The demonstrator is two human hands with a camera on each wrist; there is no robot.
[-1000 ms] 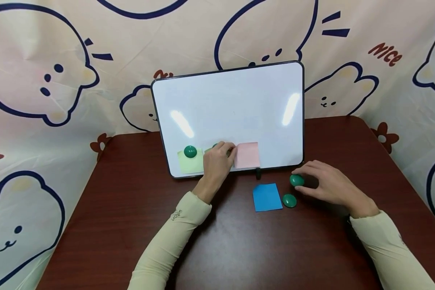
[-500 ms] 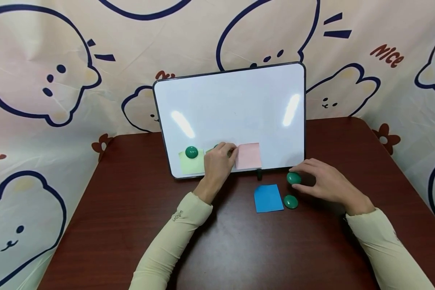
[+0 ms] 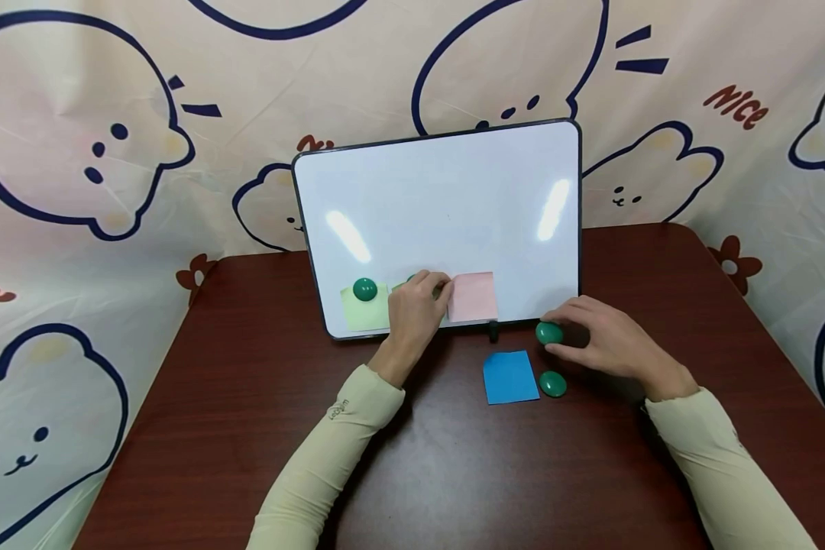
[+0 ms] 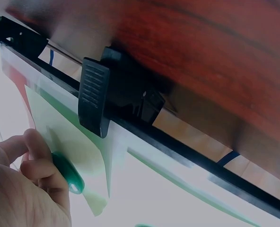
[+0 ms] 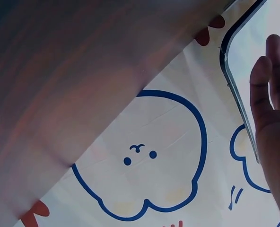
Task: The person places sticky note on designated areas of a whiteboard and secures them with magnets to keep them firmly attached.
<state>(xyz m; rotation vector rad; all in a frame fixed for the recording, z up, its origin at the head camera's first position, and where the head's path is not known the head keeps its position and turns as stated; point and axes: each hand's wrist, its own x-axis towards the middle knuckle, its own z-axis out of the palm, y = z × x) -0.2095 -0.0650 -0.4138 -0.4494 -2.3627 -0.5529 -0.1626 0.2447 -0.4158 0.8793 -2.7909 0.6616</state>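
Note:
My left hand [image 3: 412, 313] is at the lower edge of the whiteboard [image 3: 447, 206], its thumb and finger pinching the left edge of a pink sticky note [image 3: 473, 296]. Partly behind that hand lies a second green note [image 4: 66, 127] with a green round magnet [image 4: 70, 174] on it, close to the curled fingers. Farther left, another green note [image 3: 366, 315] bears a green magnet [image 3: 364, 289]. My right hand [image 3: 608, 340] holds a green magnet [image 3: 548, 333] between thumb and fingers, over the table right of the pink note.
On the dark wooden table [image 3: 199, 428] lie a blue sticky note [image 3: 511, 377] and another green magnet [image 3: 553, 383], side by side. Black clips [image 4: 95, 97] grip the board's lower edge. A cartoon-printed cloth [image 3: 261, 99] hangs behind.
My right hand has moved left and slightly toward the board, carrying the green magnet. The left hand stays at the pink note. The head view has shifted a little.

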